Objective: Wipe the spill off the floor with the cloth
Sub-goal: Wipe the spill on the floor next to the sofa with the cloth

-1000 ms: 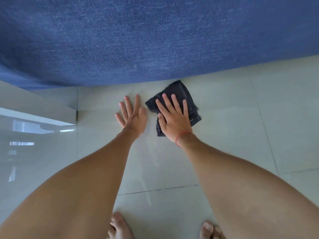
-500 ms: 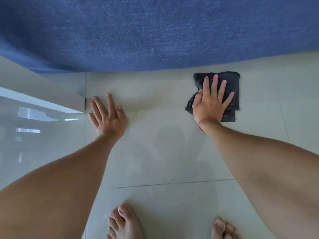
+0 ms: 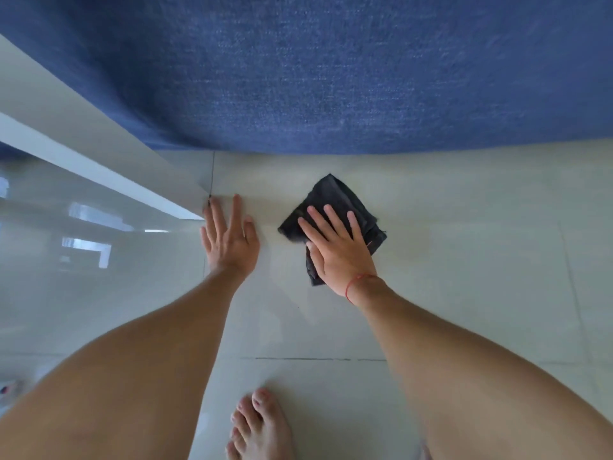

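The dark grey cloth (image 3: 335,207), folded into a rough square, lay flat on the pale tiled floor (image 3: 464,260) at centre frame, a short way below the edge of the blue fabric (image 3: 331,78) that filled the upper half of the view. The right hand (image 3: 338,250) pressed down on the cloth with an open palm, its fingers (image 3: 331,220) extended and slightly spread across the fabric; it pinned the cloth rather than gripping it, and the cloth's upper corner and right edge showed beyond the hand. The left hand (image 3: 230,240) rested flat on bare tile just left of the cloth, apart from it, fingers straight and close together and holding nothing, apparently serving as a brace. Its fingertips lay near the corner of a white ledge (image 3: 99,161) that ran diagonally from the upper left. A glossy reflective surface (image 3: 83,260) occupied the left of the frame. One bare foot (image 3: 258,426) showed at the bottom centre, below a dark grout line (image 3: 315,359). No distinct puddle could be made out on the tiles; only a faint sheen appeared between the arms, too indistinct to call residue. Wiping was judged to be under way, and how much spill remained could not be told.
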`<move>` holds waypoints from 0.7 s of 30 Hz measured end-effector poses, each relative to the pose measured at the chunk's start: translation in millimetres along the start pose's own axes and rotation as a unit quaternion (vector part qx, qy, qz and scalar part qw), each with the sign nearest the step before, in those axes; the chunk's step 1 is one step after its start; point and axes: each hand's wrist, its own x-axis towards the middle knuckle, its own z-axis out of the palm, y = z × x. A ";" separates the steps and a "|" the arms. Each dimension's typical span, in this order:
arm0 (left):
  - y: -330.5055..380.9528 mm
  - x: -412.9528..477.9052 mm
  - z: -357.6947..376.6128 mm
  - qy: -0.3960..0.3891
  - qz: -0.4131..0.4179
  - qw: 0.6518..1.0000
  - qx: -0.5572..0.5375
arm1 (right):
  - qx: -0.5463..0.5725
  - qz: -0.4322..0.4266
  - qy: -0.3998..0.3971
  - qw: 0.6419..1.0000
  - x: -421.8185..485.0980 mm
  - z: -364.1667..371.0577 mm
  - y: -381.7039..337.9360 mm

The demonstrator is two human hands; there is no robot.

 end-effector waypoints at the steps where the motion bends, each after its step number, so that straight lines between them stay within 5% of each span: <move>1: -5.6 -4.1 -0.6 0.017 0.007 1.000 0.010 | -0.008 0.010 0.000 1.000 -12.8 -0.6 12.3; 7: -27.2 -24.6 17.2 -0.012 -0.036 0.998 0.056 | -0.016 0.209 0.041 0.977 -25.6 -14.8 73.8; 12: -28.1 -19.1 18.2 -0.049 -0.048 0.997 0.046 | 0.037 0.317 0.092 0.943 28.7 -5.6 25.4; 21: -26.5 -17.4 7.0 -0.105 -0.049 0.992 0.045 | 0.027 0.062 0.021 0.997 16.4 22.5 -72.4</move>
